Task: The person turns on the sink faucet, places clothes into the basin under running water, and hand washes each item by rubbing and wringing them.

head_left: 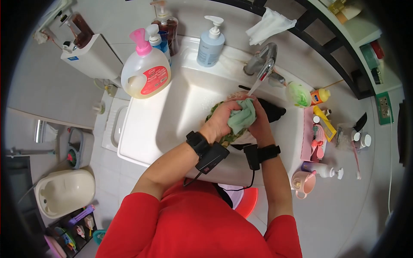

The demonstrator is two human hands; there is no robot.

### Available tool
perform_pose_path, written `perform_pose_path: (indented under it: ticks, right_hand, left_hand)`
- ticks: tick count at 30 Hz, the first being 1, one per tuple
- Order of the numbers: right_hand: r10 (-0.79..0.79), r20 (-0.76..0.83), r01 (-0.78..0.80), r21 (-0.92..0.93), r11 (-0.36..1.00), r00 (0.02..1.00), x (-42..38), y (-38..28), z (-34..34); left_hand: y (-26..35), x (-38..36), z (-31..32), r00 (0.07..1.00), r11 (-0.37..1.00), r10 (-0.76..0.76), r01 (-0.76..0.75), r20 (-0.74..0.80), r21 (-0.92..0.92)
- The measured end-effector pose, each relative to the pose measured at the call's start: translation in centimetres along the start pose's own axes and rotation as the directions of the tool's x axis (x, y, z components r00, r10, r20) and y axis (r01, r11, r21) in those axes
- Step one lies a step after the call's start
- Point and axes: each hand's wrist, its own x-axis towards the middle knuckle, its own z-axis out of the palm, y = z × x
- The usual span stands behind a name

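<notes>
My left hand (220,120) and my right hand (260,121) are closed around a bunched light green cloth (243,115), one from each side. They hold it over the white sink (172,112), just below the faucet (266,60), from which water runs down beside the fingers. Beneath the hands lie a green patterned cloth (231,138) and a black cloth (272,110), both partly covered. Each wrist wears a black strap with a small box.
On the sink's back edge stand a blue pump bottle (211,45) and a large detergent bottle (146,75). A green soap dish (298,94), a pink cup (303,184) and a purple bottle (318,169) are at the right. A white cloth (269,26) hangs above the faucet.
</notes>
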Motion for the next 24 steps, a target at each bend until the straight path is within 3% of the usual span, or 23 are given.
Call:
perform_pose_path:
  ticks: [2, 4, 5, 7, 8, 10, 11, 13, 14, 16, 17, 19, 20, 22, 23, 24]
  right_hand:
    - [0.06, 0.061, -0.061, 0.016, 0.998, 0.996, 0.4, 0.0, 0.0]
    - [0.059, -0.18, -0.108, -0.278, 0.955, 0.982, 0.3, -0.7, 0.2]
    - [0.059, -0.184, -0.109, -0.275, 0.955, 0.981, 0.2, -1.1, 0.7]
    - [-0.23, -0.213, 0.06, -0.597, 0.8, 0.95, -0.2, -1.7, 1.6]
    - [-0.231, -0.216, 0.059, -0.598, 0.799, 0.949, -0.3, -1.8, 1.8]
    - [-0.401, -0.162, 0.173, -0.715, 0.677, 0.902, -0.7, -1.8, 2.2]
    - [-0.399, -0.162, 0.171, -0.715, 0.678, 0.903, -0.8, -1.3, 2.2]
    - [-0.508, 0.172, 0.423, -0.795, 0.435, 0.844, -1.2, 0.0, 1.9]
    - [-0.507, 0.171, 0.422, -0.796, 0.434, 0.845, -2.0, -0.1, 2.8]
    - [-0.366, -0.007, 0.208, -0.814, 0.543, 0.93, -3.6, -0.6, 4.6]
    - [-0.365, -0.007, 0.207, -0.814, 0.543, 0.931, -3.5, -0.4, 4.4]
    - [-0.302, -0.264, 0.13, -0.518, 0.845, 0.916, -2.8, 0.4, 3.7]
    - [-0.302, -0.271, 0.126, -0.517, 0.847, 0.914, -2.3, 0.6, 3.4]
    - [-0.473, -0.131, 0.344, -0.524, 0.779, 0.871, -1.5, 0.1, 3.3]
    - [-0.475, -0.137, 0.343, -0.527, 0.778, 0.869, -1.9, -0.4, 3.7]
    - [-0.375, -0.183, 0.269, -0.431, 0.861, 0.909, -2.4, -1.1, 4.3]
  left_hand:
    - [0.3, -0.5, 0.0, 1.0, 1.0, -0.025, 0.025, -0.018, 0.004]
    - [0.5, -1.4, 0.4, 0.97, 0.991, 0.045, -0.013, -0.24, 0.135]
    - [0.6, -1.7, 0.4, 0.97, 0.991, 0.041, -0.008, -0.241, 0.137]
    - [0.6, -2.3, 0.2, 0.847, 0.958, -0.055, 0.194, -0.528, 0.212]
    - [0.6, -2.4, 0.1, 0.848, 0.957, -0.057, 0.196, -0.527, 0.212]
    - [0.6, -2.6, -0.2, 0.846, 0.945, -0.306, 0.325, -0.436, -0.033]
    - [0.6, -2.4, -0.1, 0.845, 0.945, -0.307, 0.325, -0.437, -0.035]
    - [0.5, -1.5, 0.4, 0.96, 0.961, -0.275, 0.274, -0.059, -0.018]
    - [0.3, -0.8, 0.4, 0.959, 0.961, -0.276, 0.276, -0.058, -0.02]
    - [0.0, 0.4, 0.4, 0.954, 0.997, -0.076, 0.08, -0.289, 0.001]
    - [-0.5, 0.7, 0.7, 0.954, 0.997, -0.077, 0.08, -0.29, 0.0]
    - [-1.3, 0.7, 1.6, 0.886, 0.958, 0.284, -0.25, -0.367, 0.139]
    - [-1.4, 0.3, 2.2, 0.887, 0.96, 0.279, -0.243, -0.368, 0.141]
    - [-1.5, -0.1, 3.5, 0.862, 0.902, 0.431, -0.415, -0.269, 0.117]
    - [-1.5, -0.1, 3.7, 0.865, 0.905, 0.425, -0.409, -0.267, 0.117]
    - [-1.5, -0.2, 3.9, 0.855, 0.866, 0.482, -0.432, -0.192, 0.252]
